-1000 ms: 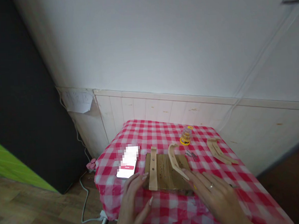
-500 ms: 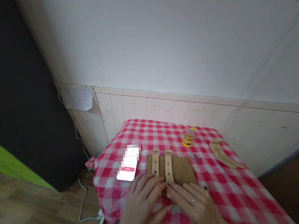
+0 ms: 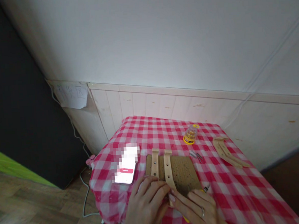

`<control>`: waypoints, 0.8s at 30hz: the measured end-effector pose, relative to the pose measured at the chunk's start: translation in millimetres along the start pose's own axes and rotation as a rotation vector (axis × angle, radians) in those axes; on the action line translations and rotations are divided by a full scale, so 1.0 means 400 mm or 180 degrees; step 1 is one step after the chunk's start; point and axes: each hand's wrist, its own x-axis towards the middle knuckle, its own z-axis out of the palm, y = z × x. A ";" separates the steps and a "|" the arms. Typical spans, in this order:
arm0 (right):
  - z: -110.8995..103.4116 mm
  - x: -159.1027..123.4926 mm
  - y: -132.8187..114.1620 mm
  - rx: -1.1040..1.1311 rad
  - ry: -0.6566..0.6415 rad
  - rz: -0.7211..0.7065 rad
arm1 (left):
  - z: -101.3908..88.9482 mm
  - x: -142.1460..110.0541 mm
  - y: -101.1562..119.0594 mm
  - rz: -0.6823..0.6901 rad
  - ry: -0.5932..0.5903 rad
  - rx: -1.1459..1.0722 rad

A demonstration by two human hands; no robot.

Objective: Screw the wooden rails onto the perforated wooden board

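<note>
The left hand (image 3: 145, 210) and right hand (image 3: 198, 210) rest at bottom centre, fingers (image 3: 156, 189) spread, touching a wooden strip (image 3: 169, 171) on a wooden board (image 3: 183, 170); any pinch cannot be told. Farther up lie a second strip (image 3: 155, 164), screws (image 3: 195, 155), and curved wooden pieces (image 3: 229, 156) at right on the checked surface (image 3: 235, 194).

Left hand (image 3: 145, 208) beside right hand (image 3: 197, 208)
</note>
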 end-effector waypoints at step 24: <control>0.022 -0.024 -0.014 0.0244 0.0059 0.0151 | 0.007 -0.009 -0.014 -0.0190 -0.0542 0.0033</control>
